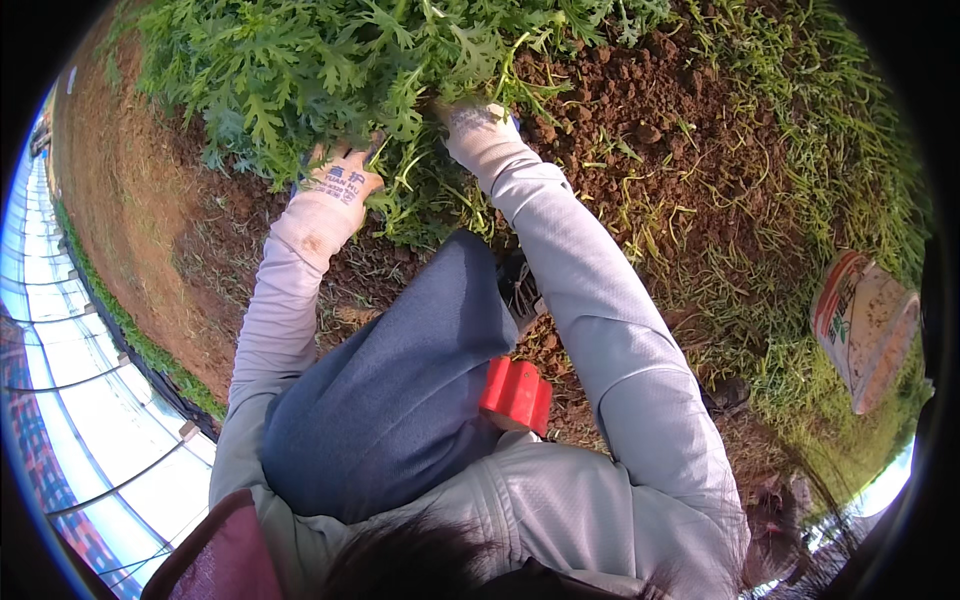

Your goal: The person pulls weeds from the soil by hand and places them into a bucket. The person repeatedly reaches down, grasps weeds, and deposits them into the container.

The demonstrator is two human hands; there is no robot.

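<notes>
A dense clump of leafy greens with deeply lobed leaves, like crown daisy, fills the top of the view. My left hand, in a pale knitted work glove bearing print, reaches into its lower edge, fingers mostly under the leaves. To its right my right hand, gloved too and slightly blurred, is low among the stems beside bare soil. Foliage hides its fingertips, so what either hand grips cannot be seen. Cut or loose green stems hang between the hands.
My bent knee in dark blue trousers is just below the plants. A red ribbed plastic object is by my thigh. Clumpy brown soil with plant scraps spreads right, towards a dirty pale bucket. Plastic greenhouse sheeting curves along the left.
</notes>
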